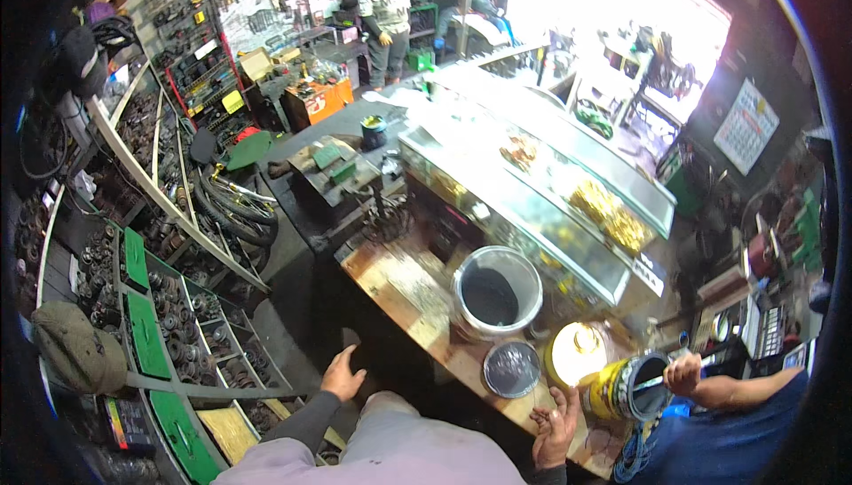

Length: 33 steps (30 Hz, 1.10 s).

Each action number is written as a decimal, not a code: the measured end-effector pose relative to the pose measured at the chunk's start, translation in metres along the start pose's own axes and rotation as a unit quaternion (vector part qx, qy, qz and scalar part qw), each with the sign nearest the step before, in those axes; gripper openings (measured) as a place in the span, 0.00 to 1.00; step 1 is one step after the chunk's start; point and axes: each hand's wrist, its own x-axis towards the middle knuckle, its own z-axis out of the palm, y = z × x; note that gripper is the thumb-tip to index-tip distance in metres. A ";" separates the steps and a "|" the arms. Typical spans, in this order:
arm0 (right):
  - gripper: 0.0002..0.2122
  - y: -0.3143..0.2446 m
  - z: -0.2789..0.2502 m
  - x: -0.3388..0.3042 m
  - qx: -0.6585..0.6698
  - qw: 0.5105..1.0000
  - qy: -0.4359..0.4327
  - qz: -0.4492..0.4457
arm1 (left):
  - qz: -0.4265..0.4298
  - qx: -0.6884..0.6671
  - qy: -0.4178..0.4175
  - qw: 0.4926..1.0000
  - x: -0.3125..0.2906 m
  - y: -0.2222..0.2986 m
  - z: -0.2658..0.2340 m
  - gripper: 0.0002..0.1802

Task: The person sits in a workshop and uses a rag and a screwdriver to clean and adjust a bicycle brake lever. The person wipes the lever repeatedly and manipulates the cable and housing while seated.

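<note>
Right fingers (561, 407) just beside tilted yellow can (611, 389)

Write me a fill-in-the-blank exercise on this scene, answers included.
1. The can by the co-worker's hand has a mostly ____ outside.
2. The person's left hand is farther from that can than the person's ____ hand.
3. The brown cap is near the picture's ____ edge.
Missing words: yellow; right; left.
</note>
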 end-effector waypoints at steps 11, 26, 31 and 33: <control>0.40 0.027 0.352 0.054 0.006 0.970 -0.239 -0.031 | -0.314 -0.059 0.051 0.946 0.026 -0.212 -0.141 0.52; 0.38 0.181 0.673 0.087 -0.022 0.839 -0.517 0.166 | -0.477 -0.206 0.192 0.833 -0.049 -0.301 -0.168 0.54; 0.35 0.214 0.762 0.113 -0.003 0.816 -0.546 0.191 | -0.480 -0.198 0.124 0.846 -0.027 -0.371 -0.164 0.42; 0.35 0.221 0.793 0.132 -0.021 0.821 -0.539 0.189 | -0.440 -0.166 0.152 0.869 0.015 -0.377 -0.188 0.42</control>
